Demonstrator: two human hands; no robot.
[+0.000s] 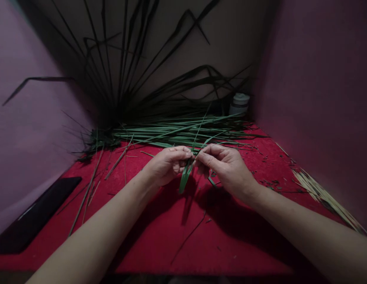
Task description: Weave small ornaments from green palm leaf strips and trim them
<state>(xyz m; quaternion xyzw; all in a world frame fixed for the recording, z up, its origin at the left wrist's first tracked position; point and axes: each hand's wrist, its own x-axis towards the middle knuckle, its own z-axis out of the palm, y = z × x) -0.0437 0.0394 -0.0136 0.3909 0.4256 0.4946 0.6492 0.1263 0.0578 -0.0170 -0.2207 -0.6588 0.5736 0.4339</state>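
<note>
Green leaf strips (pixel 185 178) are pinched between my two hands, over the middle of the red surface. My left hand (pixel 173 163) is closed, its thumb and forefinger on the strips from the left. From the right, my right hand (pixel 219 163) pinches them too, its fingertips very near those of the left. Short blades hang below the fingers, and thin ends stick up above them. The exact spot where the fingertips meet the strips is partly hidden.
Behind my hands lies a heap of long green leaves (pixel 171 132), with tall dark blades against the back wall. A white-lidded container (pixel 240 103) stands back right. Pale sticks (pixel 325 197) lie right; a black flat object (pixel 41 211) lies left. The red cloth (pixel 171 252) carries scraps and stems.
</note>
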